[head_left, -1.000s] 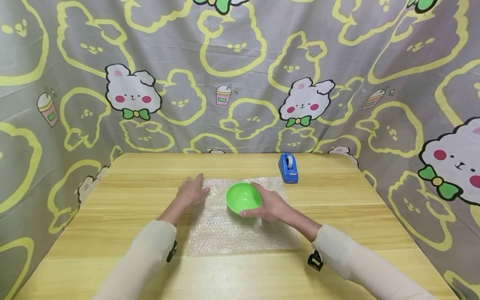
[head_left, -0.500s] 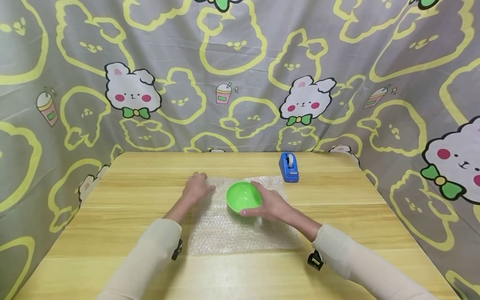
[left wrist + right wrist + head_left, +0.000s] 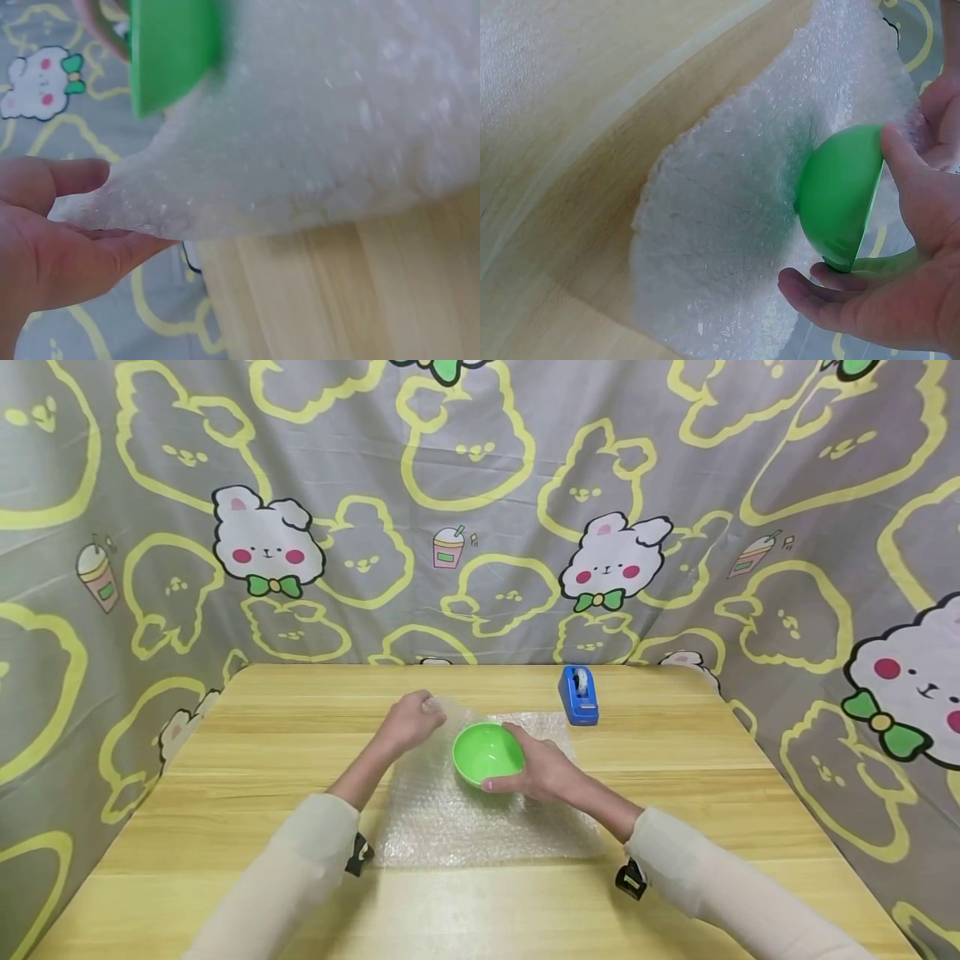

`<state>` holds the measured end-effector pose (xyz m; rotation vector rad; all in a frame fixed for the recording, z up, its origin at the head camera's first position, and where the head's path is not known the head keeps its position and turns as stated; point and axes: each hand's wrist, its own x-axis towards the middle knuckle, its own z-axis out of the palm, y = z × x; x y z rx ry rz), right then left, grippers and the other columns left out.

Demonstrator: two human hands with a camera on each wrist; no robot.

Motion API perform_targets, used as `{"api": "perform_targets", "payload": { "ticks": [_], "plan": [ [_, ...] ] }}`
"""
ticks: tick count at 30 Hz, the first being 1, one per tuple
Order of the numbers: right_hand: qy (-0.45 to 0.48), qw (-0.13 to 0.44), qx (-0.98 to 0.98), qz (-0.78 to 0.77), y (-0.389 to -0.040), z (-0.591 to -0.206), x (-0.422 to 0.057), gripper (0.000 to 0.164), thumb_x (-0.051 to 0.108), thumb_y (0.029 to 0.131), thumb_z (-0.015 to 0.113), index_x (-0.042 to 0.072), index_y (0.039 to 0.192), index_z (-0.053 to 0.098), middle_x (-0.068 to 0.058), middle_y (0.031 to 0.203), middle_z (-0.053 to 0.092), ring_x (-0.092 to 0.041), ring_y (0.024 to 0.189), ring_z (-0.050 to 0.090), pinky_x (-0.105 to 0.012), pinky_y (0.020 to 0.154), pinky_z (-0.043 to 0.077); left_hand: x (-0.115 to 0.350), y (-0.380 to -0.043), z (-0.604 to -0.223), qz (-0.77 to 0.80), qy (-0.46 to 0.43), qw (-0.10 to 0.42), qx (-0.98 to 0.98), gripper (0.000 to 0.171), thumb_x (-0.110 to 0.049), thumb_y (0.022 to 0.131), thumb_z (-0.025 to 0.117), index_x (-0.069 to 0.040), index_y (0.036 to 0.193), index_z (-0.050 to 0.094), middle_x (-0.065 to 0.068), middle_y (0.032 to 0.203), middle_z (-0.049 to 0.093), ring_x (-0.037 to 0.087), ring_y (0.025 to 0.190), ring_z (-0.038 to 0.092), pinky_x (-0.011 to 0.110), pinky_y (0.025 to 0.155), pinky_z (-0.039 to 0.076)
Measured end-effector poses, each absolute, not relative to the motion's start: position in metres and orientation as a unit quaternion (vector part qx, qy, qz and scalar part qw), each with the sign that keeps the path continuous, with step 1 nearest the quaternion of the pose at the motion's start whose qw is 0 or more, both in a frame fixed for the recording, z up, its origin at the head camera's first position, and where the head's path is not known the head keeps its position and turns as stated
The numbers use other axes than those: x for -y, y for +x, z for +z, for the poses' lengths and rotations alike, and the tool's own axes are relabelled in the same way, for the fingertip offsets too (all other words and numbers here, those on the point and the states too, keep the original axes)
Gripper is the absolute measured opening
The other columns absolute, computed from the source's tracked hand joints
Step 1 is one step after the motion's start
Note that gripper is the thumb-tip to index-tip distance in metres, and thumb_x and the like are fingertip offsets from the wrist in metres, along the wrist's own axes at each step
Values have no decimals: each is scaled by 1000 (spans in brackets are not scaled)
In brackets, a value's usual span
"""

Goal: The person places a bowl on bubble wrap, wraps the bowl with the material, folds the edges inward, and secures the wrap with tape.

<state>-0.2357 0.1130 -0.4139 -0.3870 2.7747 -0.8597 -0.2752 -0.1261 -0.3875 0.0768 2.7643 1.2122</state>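
Note:
A green bowl [image 3: 483, 752] stands on a sheet of bubble wrap [image 3: 480, 835] in the middle of the table. My right hand [image 3: 546, 768] grips the bowl's rim from the right, thumb at the near side and fingers round the far side. In the right wrist view the bowl [image 3: 844, 191] rests with its base against the wrap. My left hand [image 3: 411, 721] pinches the far left corner of the bubble wrap and holds it raised off the table. The left wrist view shows that corner between the thumb and fingers of the left hand [image 3: 64, 232].
A blue tape dispenser [image 3: 578, 696] with a roll of tape stands at the back right, beyond the wrap. The wooden table [image 3: 262, 760] ends at a grey curtain [image 3: 480, 527] printed with cartoon animals, which hangs round its back and sides.
My left hand reached the wrap's far left corner, took hold of it and lifted it inward to the right. The right hand and the bowl stayed in place.

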Motion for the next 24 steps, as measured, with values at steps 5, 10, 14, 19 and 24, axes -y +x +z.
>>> {"api": "perform_targets", "payload": {
  "ticks": [5,10,14,19,24],
  "plan": [
    [-133,103,-941,-295,-236,-414,-113,111,53,73,87,15,160,30,-22,134,63,-38,119,62,-51,94,55,118,-268,-376,484,25,101,-869,27,-19,99,59,-2,120,62,21,136,59,42,130,52,60,108,42],
    [-137,100,-940,-297,-236,-414,-114,110,54,73,87,14,159,31,-19,132,64,-34,117,64,-48,91,56,111,-261,-368,503,36,145,-851,20,-24,100,58,-9,112,64,15,138,58,39,132,49,63,106,41],
    [-139,103,-940,-295,-236,-414,-113,109,54,73,87,15,159,32,-17,131,65,-32,114,64,-45,88,57,107,-257,-366,497,46,163,-851,20,-25,100,58,-10,111,67,12,135,59,33,123,52,53,96,46],
    [-141,109,-939,-295,-236,-413,-113,109,53,74,87,15,159,31,-16,129,65,-29,108,65,-40,83,58,105,-254,-366,459,82,179,-866,35,-39,101,61,-11,119,71,10,134,64,30,126,57,49,101,48],
    [-138,112,-940,-293,-236,-412,-113,108,53,75,86,14,159,30,-16,130,65,-27,105,65,-37,81,56,104,-254,-366,442,86,186,-874,42,-43,105,52,-11,125,72,12,144,59,35,139,49,55,114,40]
  ]
}}
